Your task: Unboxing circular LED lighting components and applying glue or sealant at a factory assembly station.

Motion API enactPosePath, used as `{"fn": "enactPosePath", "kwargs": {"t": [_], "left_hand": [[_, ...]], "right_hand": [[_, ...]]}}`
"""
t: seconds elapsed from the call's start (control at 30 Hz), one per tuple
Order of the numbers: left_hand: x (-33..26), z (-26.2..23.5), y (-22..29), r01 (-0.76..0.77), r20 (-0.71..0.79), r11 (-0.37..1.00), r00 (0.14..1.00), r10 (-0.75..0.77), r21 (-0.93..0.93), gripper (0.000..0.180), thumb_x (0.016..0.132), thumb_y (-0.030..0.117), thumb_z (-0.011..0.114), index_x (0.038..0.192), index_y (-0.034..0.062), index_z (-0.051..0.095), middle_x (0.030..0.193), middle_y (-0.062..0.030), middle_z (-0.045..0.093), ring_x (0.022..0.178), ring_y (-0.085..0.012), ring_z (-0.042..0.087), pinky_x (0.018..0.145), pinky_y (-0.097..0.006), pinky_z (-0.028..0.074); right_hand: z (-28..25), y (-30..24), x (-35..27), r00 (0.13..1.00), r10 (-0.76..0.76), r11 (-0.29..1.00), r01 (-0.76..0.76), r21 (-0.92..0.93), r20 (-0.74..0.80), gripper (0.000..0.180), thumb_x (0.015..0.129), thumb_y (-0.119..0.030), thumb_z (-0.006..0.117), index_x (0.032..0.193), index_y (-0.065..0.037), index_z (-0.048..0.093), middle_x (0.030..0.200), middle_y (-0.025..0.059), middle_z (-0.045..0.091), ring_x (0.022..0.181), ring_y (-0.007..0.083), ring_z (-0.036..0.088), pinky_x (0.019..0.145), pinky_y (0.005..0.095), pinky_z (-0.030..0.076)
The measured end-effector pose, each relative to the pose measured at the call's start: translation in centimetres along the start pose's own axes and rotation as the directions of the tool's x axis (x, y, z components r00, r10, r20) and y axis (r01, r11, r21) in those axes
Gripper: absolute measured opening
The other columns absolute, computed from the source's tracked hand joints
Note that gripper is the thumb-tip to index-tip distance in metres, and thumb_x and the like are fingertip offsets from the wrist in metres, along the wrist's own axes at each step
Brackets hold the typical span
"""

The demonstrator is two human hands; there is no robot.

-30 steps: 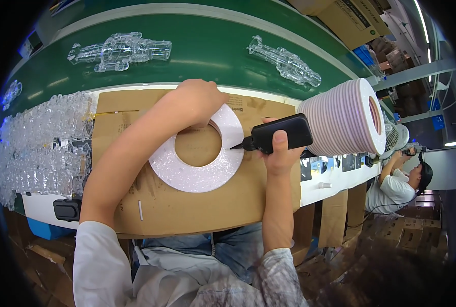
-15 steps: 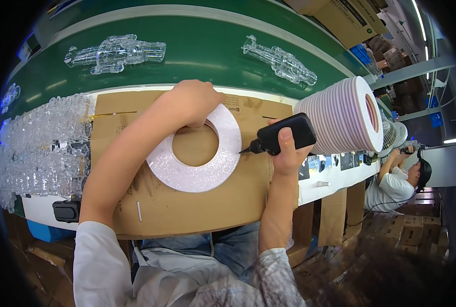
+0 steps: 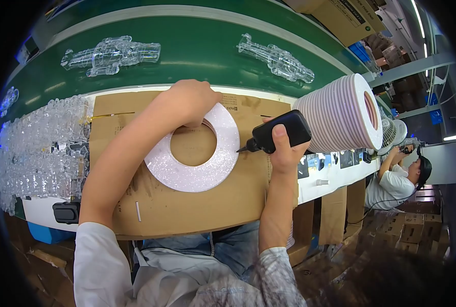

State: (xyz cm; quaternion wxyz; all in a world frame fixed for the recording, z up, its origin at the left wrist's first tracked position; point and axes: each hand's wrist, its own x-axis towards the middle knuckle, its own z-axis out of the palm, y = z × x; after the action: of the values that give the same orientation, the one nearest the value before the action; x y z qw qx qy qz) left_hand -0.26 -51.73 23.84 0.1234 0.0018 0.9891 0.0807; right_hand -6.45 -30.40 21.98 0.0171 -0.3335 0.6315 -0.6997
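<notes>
A flat white glittery ring (image 3: 193, 176) lies on a brown cardboard sheet (image 3: 238, 215) in front of me. My left hand (image 3: 195, 101) is closed over the ring's far edge, its arm crossing the left of the sheet; the fingertips are hidden at the hole. In my right hand (image 3: 285, 148) is a black squeeze bottle (image 3: 289, 129) with a tapered nozzle. The bottle leans over, and its tip is at the ring's right outer edge; whether it touches, I cannot tell. A short white stick (image 3: 138, 211) lies near the sheet's front left.
Many similar rings form a stack (image 3: 335, 115) on the right. Clear plastic figure-like parts (image 3: 44, 148) are massed at left; others (image 3: 115, 55) lie on the green belt (image 3: 197, 51). A black box-shaped object (image 3: 66, 212) sits front left. Another person (image 3: 391, 184) works at right, near a fan (image 3: 392, 132).
The clear parts on the green belt sit slightly farther left in the picture. The ring, stack and bottle appear shifted a little left too. Both hands keep their holds.
</notes>
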Motion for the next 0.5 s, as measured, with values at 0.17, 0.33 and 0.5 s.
{"fn": "enactPosePath", "kwargs": {"t": [0.17, 0.33, 0.5], "left_hand": [[0.0, 0.0, 0.0, 0.005, -0.001, 1.000, 1.000, -0.005, 0.006, 0.050, 0.054, -0.001, 0.070, 0.103, 0.0068, 0.061, 0.097, -0.0155, 0.063, 0.089, -0.0308, 0.063, 0.071, -0.039, 0.054], [0.1, 0.2, 0.0, 0.006, 0.002, 1.000, 1.000, -0.006, 0.001, 0.049, 0.055, -0.001, 0.071, 0.102, 0.0067, 0.061, 0.096, -0.0154, 0.063, 0.089, -0.0308, 0.063, 0.071, -0.039, 0.054], [-0.2, -0.6, 0.4, 0.037, 0.085, 0.999, 0.996, -0.035, -0.024, 0.050, 0.059, 0.002, 0.072, 0.107, 0.0074, 0.058, 0.104, -0.0168, 0.057, 0.096, -0.0334, 0.059, 0.079, -0.040, 0.050]], "right_hand": [[-0.4, 0.5, 0.0, 0.999, -0.034, 0.998, 0.034, -0.045, 0.007, 0.036, 0.077, -0.028, 0.069, 0.086, 0.004, 0.055, 0.075, 0.0139, 0.063, 0.065, 0.0167, 0.060, 0.062, 0.0285, 0.050], [-0.5, 1.1, -0.1, 0.992, -0.091, 0.995, 0.094, 0.033, -0.083, 0.036, 0.077, -0.026, 0.069, 0.090, 0.004, 0.052, 0.079, 0.0135, 0.063, 0.064, 0.0156, 0.059, 0.059, 0.0253, 0.049], [-0.2, 1.2, 0.2, 0.984, -0.130, 0.991, 0.126, -0.039, -0.121, 0.031, 0.080, -0.024, 0.068, 0.089, 0.002, 0.053, 0.080, 0.0127, 0.063, 0.061, 0.0127, 0.057, 0.051, 0.0233, 0.047]]}}
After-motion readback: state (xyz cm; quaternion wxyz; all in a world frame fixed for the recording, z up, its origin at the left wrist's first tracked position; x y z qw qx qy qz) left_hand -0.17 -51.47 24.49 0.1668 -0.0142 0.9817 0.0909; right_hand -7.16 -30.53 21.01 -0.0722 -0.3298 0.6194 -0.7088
